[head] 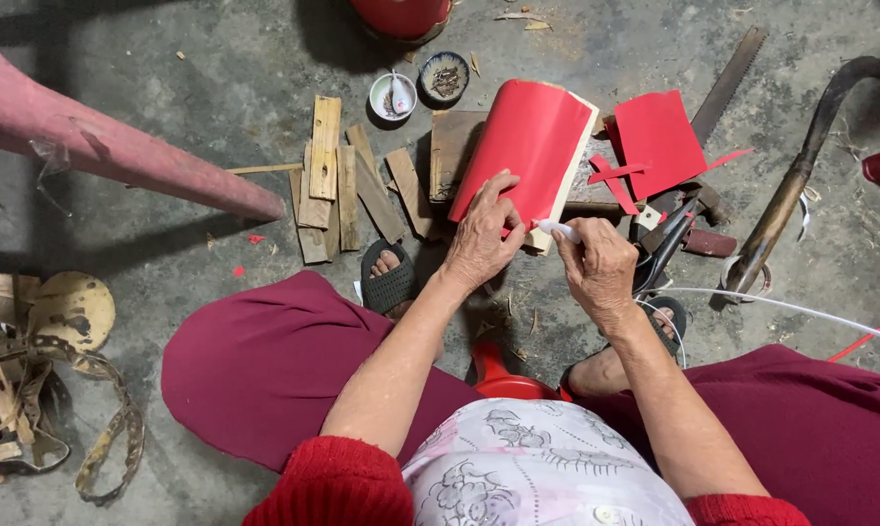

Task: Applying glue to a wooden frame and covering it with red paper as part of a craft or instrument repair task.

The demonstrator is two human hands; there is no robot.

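- a grey concrete floor (216, 58) carries everything; the person sits low over it, knees in dark red cloth spread left and right.
- flat wood slats (335, 180) lie in a loose pile left of centre, two small bowls (419, 86) sit beyond them, and a saw blade (727, 83) and a curved dark tool (791, 185) lie at the right.
- loose red paper sheet (659, 141) lies right of centre, near the saw blade.
- the left hand (481, 239) reaches forward, palm down, fingers pressed flat on the near edge of a red paper-covered curved piece (533, 146) resting on a wooden block (455, 146).
- the right hand (601, 268) is bent at the wrist just beside it, its grip narrow, pinching a small white tube (557, 230) whose tip points at the red piece's near edge.
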